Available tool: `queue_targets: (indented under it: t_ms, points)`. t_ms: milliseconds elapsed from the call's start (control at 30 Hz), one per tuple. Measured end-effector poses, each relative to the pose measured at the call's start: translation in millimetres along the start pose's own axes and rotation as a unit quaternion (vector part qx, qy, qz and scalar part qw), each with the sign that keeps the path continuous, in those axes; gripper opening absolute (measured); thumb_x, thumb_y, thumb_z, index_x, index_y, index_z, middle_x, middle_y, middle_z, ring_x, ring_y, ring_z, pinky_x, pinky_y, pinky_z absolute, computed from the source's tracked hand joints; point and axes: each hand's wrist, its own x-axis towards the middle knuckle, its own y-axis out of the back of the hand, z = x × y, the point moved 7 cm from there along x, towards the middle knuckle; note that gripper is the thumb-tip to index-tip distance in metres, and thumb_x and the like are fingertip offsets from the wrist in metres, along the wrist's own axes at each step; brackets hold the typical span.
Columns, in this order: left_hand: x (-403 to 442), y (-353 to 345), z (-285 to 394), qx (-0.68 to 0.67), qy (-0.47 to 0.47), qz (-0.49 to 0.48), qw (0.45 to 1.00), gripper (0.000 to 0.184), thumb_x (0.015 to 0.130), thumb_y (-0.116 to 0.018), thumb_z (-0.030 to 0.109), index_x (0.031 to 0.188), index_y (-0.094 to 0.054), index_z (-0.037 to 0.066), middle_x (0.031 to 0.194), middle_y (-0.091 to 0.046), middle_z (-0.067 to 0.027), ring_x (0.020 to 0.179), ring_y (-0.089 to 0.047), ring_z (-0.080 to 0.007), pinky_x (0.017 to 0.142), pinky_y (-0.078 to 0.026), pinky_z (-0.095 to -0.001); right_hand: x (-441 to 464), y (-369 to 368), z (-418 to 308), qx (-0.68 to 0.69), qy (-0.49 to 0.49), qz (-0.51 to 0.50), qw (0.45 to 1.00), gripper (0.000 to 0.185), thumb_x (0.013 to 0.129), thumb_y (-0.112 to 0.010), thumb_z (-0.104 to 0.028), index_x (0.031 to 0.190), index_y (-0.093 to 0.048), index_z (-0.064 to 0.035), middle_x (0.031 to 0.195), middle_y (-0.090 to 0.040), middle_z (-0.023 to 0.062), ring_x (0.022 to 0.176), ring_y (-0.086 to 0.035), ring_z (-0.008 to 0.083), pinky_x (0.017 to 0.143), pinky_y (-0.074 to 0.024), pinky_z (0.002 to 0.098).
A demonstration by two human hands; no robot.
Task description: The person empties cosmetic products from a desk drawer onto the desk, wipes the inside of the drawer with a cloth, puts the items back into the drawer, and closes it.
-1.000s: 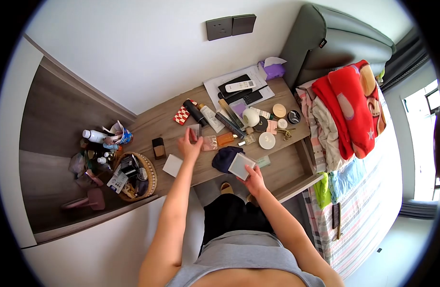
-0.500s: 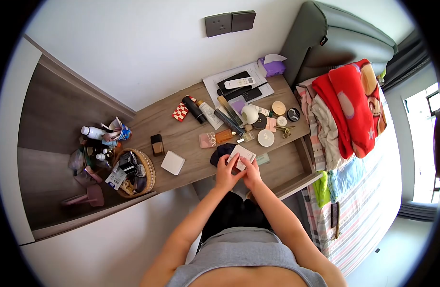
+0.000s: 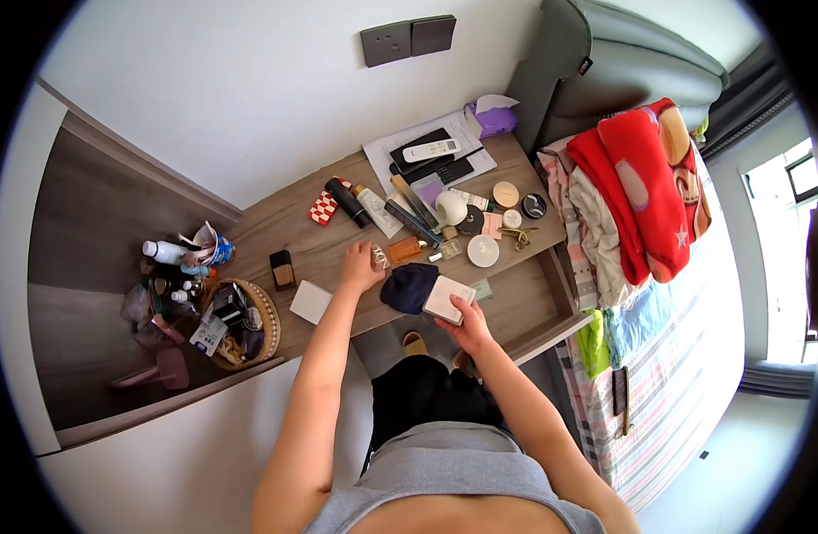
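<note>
My left hand (image 3: 361, 269) has its fingers closed around a small pink bottle (image 3: 379, 258) with pale lettering, partly hidden by the fingers. My right hand (image 3: 467, 326) grips a small white box (image 3: 448, 299) by its near side, over the front edge of the desk. A dark navy cloth item (image 3: 409, 287) lies between the two hands, touching or just behind the box. Close to the pink bottle is an amber bottle (image 3: 406, 249). Another white box (image 3: 311, 303) rests left of my left forearm.
Jars, tubes and a white round lid (image 3: 483, 251) crowd the wooden desk (image 3: 284, 230). A drawer (image 3: 535, 303) is pulled out at the right front. At the left stands a woven basket (image 3: 271, 320) full of small items. The bed (image 3: 604, 418) borders the right side.
My left hand has left the white box and moved left to the pink bottle. The right hand keeps the box alone. The view has shifted slightly.
</note>
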Motion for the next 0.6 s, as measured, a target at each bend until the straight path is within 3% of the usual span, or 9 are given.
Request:
queue_targets:
  t_ms: [100, 200, 300, 400, 500, 600]
  points:
    - [-18.8, 27.9, 20.9, -0.102, 0.000, 0.041, 0.994, 0.069, 0.059, -0.074, 0.024, 0.120, -0.048, 0.006, 0.113, -0.048, -0.0155, 0.105, -0.047, -0.0340, 0.088, -0.041, -0.0406, -0.7, -1.5, -5.8, -0.057, 0.009, -0.001, 0.998, 0.048, 0.083, -0.062, -0.025, 0.120, -0.037, -0.0101, 0.110, -0.053, 0.0069, 0.099, -0.055, 0.0222, 0.076, -0.0510, 0.0392]
    - [-49.2, 44.1, 84.0, -0.232, -0.144, 0.041, 0.961, 0.071, 0.059, -0.075, 0.025, 0.122, -0.047, 0.007, 0.112, -0.047, -0.0144, 0.103, -0.047, -0.0333, 0.089, -0.040, -0.0402, 3.6, -2.5, -3.1, -0.107, 0.001, -0.016, 0.994, 0.049, 0.083, -0.061, -0.029, 0.122, -0.036, -0.0108, 0.112, -0.052, 0.0059, 0.099, -0.055, 0.0204, 0.076, -0.0512, 0.0386]
    - [-77.2, 51.2, 140.1, -0.219, -0.250, -0.015, 0.943, 0.075, 0.057, -0.076, 0.018, 0.125, -0.046, 0.009, 0.116, -0.044, -0.0116, 0.107, -0.043, -0.0309, 0.092, -0.038, -0.0392, 10.5, -6.0, 4.8, -0.076, -0.009, -0.044, 0.996, 0.050, 0.084, -0.060, -0.030, 0.124, -0.034, -0.0117, 0.114, -0.050, 0.0054, 0.100, -0.055, 0.0198, 0.078, -0.0510, 0.0393]
    - [-79.8, 39.6, 141.8, -0.224, -0.251, -0.041, 0.941, 0.073, 0.056, -0.076, 0.015, 0.123, -0.048, 0.008, 0.120, -0.044, -0.0100, 0.109, -0.042, -0.0305, 0.095, -0.036, -0.0388, 7.4, -13.8, 7.0, -0.008, -0.018, -0.098, 0.995, 0.051, 0.084, -0.060, -0.028, 0.124, -0.033, -0.0112, 0.116, -0.049, 0.0061, 0.101, -0.055, 0.0203, 0.080, -0.0505, 0.0407]
    - [-85.5, 38.9, 141.1, -0.196, -0.265, -0.048, 0.943, 0.078, 0.062, -0.074, 0.014, 0.131, -0.038, 0.006, 0.127, -0.040, -0.0118, 0.116, -0.038, -0.0295, 0.098, -0.034, -0.0386, 5.8, -21.0, 6.5, -0.114, -0.008, -0.104, 0.988, 0.057, 0.082, -0.063, -0.024, 0.125, -0.030, -0.0097, 0.117, -0.048, 0.0079, 0.103, -0.054, 0.0213, 0.082, -0.0499, 0.0415]
    - [-94.8, 39.3, 112.5, -0.387, -0.138, 0.054, 0.910, 0.087, 0.067, -0.070, 0.008, 0.138, -0.020, 0.004, 0.132, -0.038, -0.0136, 0.126, -0.031, -0.0284, 0.102, -0.030, -0.0370, 6.1, -37.8, 8.5, -0.169, 0.001, -0.107, 0.980, 0.061, 0.078, -0.065, -0.020, 0.126, -0.028, -0.0081, 0.117, -0.047, 0.0094, 0.104, -0.053, 0.0215, 0.083, -0.0500, 0.0415]
